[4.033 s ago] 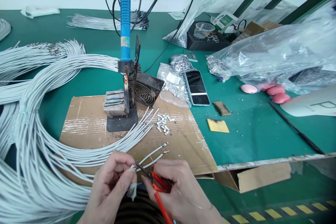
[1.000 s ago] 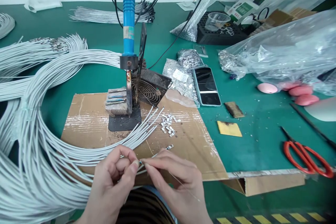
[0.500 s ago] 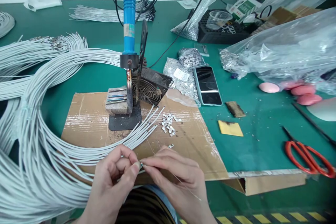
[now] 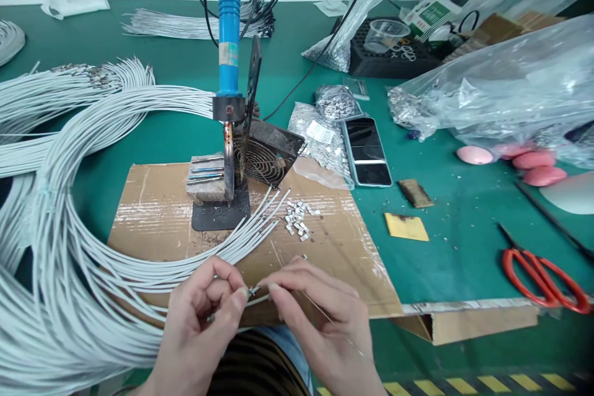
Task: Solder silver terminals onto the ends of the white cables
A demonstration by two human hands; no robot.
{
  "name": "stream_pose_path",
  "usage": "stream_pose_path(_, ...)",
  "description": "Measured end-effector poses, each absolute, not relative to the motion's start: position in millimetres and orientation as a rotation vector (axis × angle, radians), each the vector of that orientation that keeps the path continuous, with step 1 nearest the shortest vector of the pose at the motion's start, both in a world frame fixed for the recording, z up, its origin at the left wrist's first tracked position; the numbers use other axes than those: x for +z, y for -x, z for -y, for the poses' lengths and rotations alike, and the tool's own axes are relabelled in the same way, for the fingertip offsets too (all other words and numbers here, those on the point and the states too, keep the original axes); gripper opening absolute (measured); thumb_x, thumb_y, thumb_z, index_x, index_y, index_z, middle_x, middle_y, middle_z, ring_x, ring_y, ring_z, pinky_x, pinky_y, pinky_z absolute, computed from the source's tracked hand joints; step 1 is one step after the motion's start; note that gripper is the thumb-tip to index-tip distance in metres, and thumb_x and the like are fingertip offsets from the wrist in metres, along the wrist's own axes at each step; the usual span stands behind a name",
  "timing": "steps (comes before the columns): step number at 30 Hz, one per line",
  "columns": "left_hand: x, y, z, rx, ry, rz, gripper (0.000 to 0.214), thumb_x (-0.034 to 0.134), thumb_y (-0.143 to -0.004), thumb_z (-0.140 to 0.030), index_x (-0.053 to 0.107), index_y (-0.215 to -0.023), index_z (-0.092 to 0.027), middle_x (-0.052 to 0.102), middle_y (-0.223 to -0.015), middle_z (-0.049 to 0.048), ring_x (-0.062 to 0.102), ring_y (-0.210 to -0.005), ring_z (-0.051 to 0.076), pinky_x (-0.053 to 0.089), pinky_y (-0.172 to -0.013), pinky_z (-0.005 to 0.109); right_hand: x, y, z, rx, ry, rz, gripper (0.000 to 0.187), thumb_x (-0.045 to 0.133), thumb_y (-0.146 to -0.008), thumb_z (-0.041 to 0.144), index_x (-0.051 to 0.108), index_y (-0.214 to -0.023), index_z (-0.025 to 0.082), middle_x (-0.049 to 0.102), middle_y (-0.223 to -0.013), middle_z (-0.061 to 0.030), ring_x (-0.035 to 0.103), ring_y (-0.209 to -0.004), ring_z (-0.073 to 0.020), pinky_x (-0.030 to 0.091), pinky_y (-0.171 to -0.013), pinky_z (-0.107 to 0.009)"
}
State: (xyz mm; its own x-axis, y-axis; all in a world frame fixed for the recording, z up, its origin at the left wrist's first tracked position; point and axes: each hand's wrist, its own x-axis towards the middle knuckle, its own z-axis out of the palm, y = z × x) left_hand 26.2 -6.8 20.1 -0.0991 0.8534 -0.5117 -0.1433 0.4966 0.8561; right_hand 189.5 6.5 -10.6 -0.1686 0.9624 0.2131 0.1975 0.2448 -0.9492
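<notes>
I have the left hand (image 4: 202, 315) nearest, its grip pinched, thumb against forefinger, on a small metal piece (image 4: 252, 291) that pokes out past the fingertips, between the two hands and over the front of the cardboard (image 4: 334, 272). The right hand (image 4: 331, 300) is just beside it, thumb and forefinger close together near the piece; I cannot tell whether that grip is closed on anything. I can see a thin strand (image 4: 320, 309) crossing the right hand, and a white wire (image 4: 258, 301) showing just below the metal piece.

Off to the right I see red-handled scissors (image 4: 541, 275) near the front edge of the green surface (image 4: 457, 210). On the left is a thick coil of wires (image 4: 51, 272), its loose ends sweeping over the cardboard toward a small pile of clips (image 4: 297, 218).

Beyond, I see a yellow sponge (image 4: 406, 226), a brown pad (image 4: 415, 192), a blue soldering iron (image 4: 229, 0) held handle up, a fan (image 4: 266, 151) just behind it and a phone (image 4: 366, 151). Farther back are a plastic bag (image 4: 510, 68) and a black tray (image 4: 390, 65) bearing a clear cup (image 4: 387, 35).
</notes>
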Motion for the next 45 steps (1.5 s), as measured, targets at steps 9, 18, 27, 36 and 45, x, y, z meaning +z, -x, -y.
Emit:
stream_pose_path(9,14.4,-30.0,13.0,0.938,-0.753,-1.438,0.043,0.084,-0.080,-0.054,0.060,-0.069,-0.019,0.036,-0.052,-0.0094,0.023,-0.053,0.010,0.016,-0.053,0.027,-10.6,-176.3,-11.1,1.029,1.003,1.794,0.026,0.048,-0.102,0.012,0.049,-0.078,0.022,0.050,-0.073,0.0008,0.051,-0.072,-0.0163,0.042,-0.064,-0.029)
stream_pose_path(18,1.1,-17.1,0.9,0.998,-0.612,-1.403,0.035,0.085,-0.081,-0.046,0.065,-0.074,-0.018,0.033,-0.053,-0.0116,0.016,-0.053,0.008,0.013,-0.049,0.022,-23.7,-220.7,-9.4,1.162,1.184,1.238,0.043,0.052,-0.108,0.038,0.055,-0.068,0.023,0.043,-0.063,0.0023,0.039,-0.055,-0.0144,0.032,-0.051,-0.030)
stream_pose_path(27,-14.7,-18.0,-5.4,0.968,-0.960,-1.492,0.011,0.076,-0.087,-0.027,0.074,-0.079,-0.019,0.061,-0.063,-0.0024,0.054,-0.058,0.011,0.042,-0.053,0.017,-10.3,-183.8,4.8,1.583,0.981,1.325,0.081,0.023,-0.111,0.061,0.082,-0.071,0.022,0.067,-0.063,-0.0052,0.056,-0.053,-0.0150,0.047,-0.052,-0.029)
stream_pose_path(36,-5.1,-25.8,-17.5,1.136,-0.743,-1.529,0.010,0.080,-0.080,-0.022,0.074,-0.073,-0.018,0.057,-0.058,-0.0050,0.039,-0.051,0.007,0.029,-0.047,0.016,-50.8,-236.1,-35.0,0.292,1.806,1.549,0.026,0.079,-0.088,0.045,0.076,-0.081,0.021,0.070,-0.071,-0.0021,0.062,-0.059,-0.0180,0.049,-0.059,-0.031)
stream_pose_path(45,-3.2,-23.8,-22.5,1.161,-0.680,-1.551,0.010,0.078,-0.082,-0.020,0.074,-0.073,-0.019,0.060,-0.060,-0.0048,0.042,-0.053,0.007,0.032,-0.048,0.014,-62.4,-228.0,-32.6,0.410,1.808,1.467,0.025,0.074,-0.092,0.044,0.077,-0.083,0.021,0.073,-0.071,-0.0012,0.066,-0.058,-0.0164,0.054,-0.056,-0.027)
